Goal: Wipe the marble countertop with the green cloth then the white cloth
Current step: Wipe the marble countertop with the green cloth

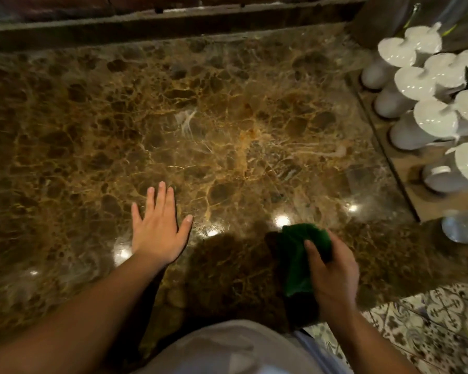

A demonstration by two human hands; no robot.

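A brown, gold-veined marble countertop (200,117) fills most of the view. My left hand (157,228) lies flat on it near the front edge, fingers spread, holding nothing. To its right, my right hand (333,271) grips a bunched green cloth (297,255), which hangs from my fist over the counter's front edge. No white cloth is in view.
Several white lidded jugs (422,85) stand on a wooden board (416,184) along the right side of the counter. A dark wooden ledge (160,25) runs along the back. Patterned floor tiles (430,319) show at the lower right.
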